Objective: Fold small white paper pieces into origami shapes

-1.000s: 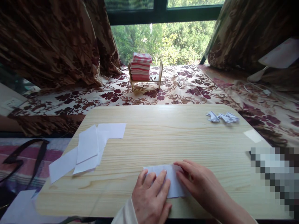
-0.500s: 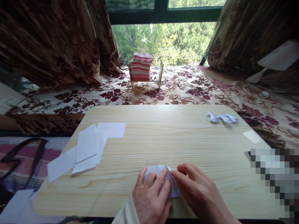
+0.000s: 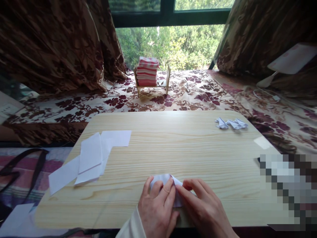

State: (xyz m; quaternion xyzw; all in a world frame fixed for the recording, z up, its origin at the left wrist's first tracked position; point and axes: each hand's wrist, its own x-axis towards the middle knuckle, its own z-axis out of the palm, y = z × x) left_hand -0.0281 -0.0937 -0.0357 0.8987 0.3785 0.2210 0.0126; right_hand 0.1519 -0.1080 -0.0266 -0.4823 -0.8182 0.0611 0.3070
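A small white sheet of paper [image 3: 178, 200] lies near the front edge of the wooden table, with part of it folded over. My left hand [image 3: 158, 203] holds it down from above, fingers bent and their tips pressed on the paper. At the right side of the sheet, my right hand [image 3: 204, 203] has its thumb and index finger closed on the folded part. Both hands cover much of the paper, so the exact shape of the fold is hidden. The fingertips of the two hands are close together near the crease.
Several loose white paper sheets [image 3: 90, 153] overlap at the table's left. Several folded paper pieces [image 3: 231, 124] sit at the back right. Behind the table, a small wooden rack [image 3: 169, 79] holds folded pink-striped cloths [image 3: 147, 72]. A lamp [image 3: 292, 59] stands at the far right.
My right hand has moved left, bringing the right part of the paper over toward my left fingers. The whole view has shifted slightly.
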